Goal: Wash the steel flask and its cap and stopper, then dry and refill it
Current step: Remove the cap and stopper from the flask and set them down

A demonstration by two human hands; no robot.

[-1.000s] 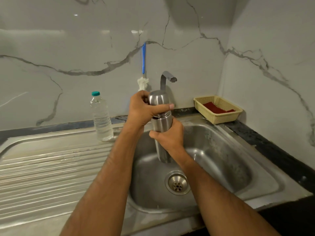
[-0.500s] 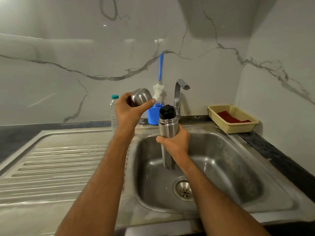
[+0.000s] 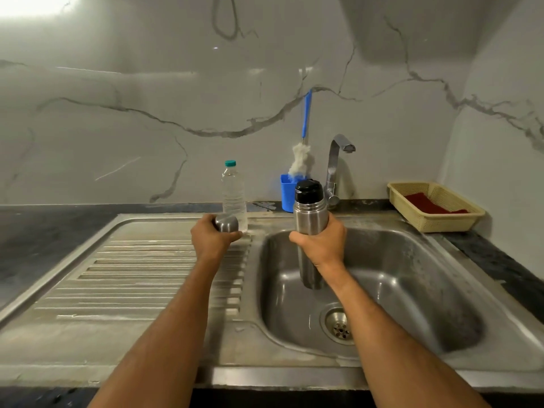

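Over the steel sink basin (image 3: 412, 275) my right hand (image 3: 322, 245) grips the steel flask (image 3: 309, 219) upright around its middle; the black stopper (image 3: 308, 190) sits in its neck. My left hand (image 3: 210, 238) holds the steel cap (image 3: 226, 223) at the ribbed drainboard (image 3: 147, 275), just beside the water bottle (image 3: 234, 195).

Bare forearms, nothing worn

My left hand (image 3: 210, 238) and right hand (image 3: 322, 245) show no sleeves, rings, watch or gloves.

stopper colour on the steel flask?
Black: the stopper sits atop the cylindrical steel flask gripped by the right hand. Head view.
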